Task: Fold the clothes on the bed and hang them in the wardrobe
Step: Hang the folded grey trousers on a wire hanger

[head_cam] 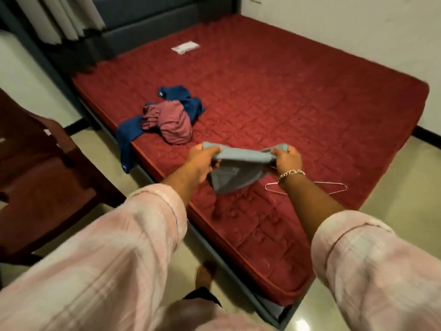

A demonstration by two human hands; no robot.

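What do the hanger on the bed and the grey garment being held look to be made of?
Hanger: thin bare metal wire, judging by its silvery glint and slender bent outline. Grey garment: soft matte cloth, likely knit, since it sags and bunches between both hands.

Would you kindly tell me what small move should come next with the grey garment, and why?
Probably lower the grey garment flat onto the mattress to fold it: the left hand and right hand grip its corners, it hangs bunched, and the wire hanger lies nearby.
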